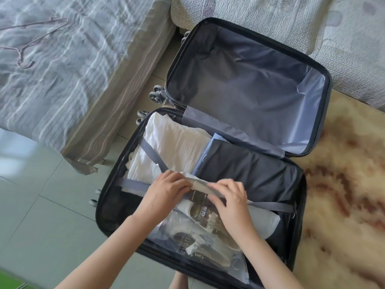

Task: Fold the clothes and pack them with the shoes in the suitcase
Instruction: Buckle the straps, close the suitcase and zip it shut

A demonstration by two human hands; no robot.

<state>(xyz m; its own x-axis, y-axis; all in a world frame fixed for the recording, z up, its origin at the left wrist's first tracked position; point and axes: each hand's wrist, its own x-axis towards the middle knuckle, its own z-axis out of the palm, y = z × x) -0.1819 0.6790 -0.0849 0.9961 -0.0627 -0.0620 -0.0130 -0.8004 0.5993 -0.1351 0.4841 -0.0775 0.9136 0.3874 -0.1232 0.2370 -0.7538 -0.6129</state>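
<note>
While both hands work the top edge of the shoe bag (187, 250), I judge the step to be sealing it. My left hand (168, 189) has its fingers curled and pinching the edge at its left end. My right hand (229, 202) pinches the same edge just beside it, thumb underneath. The bag lies in the near half of the suitcase (105, 205), and the shoes (200, 240) inside show through the cloudy plastic, soles up.

To do this well, I would press the closure flat between thumb and fingertips and slide outward from the middle, letting air escape first so the bag lies low. Then I would nudge it against the near wall so it stays clear of the white clothes (175, 147) and dark clothes (245, 172) folded side by side in the far part of this half. A grey strap (270, 205) crosses here; I cannot tell whether it runs over or under the bag, so I would check before buckling. The lid (250, 80) lies open and holds nothing I can see.

As for writing, dark patches on the soles carry Latin letters that look like "NGGU", the start hidden. Chinese characters beside them are too small to read.
</note>
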